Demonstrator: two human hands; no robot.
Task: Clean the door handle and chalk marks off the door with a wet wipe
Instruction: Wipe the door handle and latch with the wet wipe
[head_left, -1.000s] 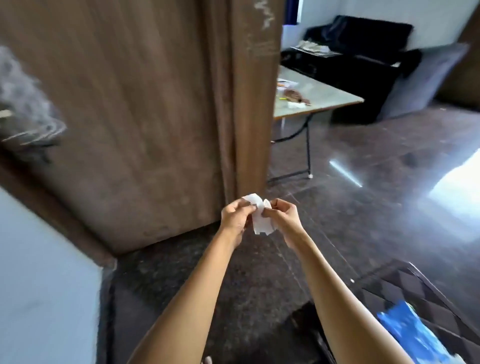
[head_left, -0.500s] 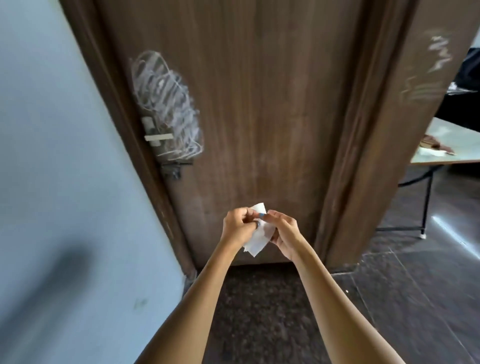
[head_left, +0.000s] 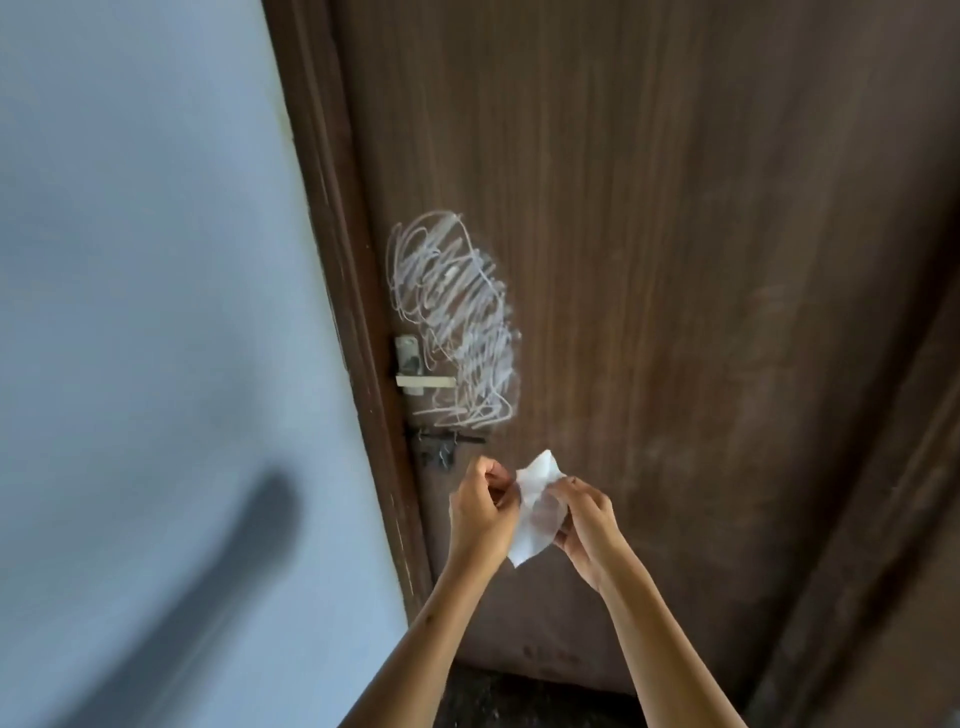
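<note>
Pinching the soft, floppy wet wipe (head_left: 535, 512) between left hand (head_left: 480, 512) and right hand (head_left: 584, 525), the person holds its edges near the door (head_left: 675, 260), below the chalk marks (head_left: 457, 322).

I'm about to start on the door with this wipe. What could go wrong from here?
1. The wet wipe is bunched between the left hand and right hand; unless opened out, it may smear the chalk scribble rather than lift it.
2. Chalk surrounds the door handle, so wiping could drag dust onto the handle.
</note>
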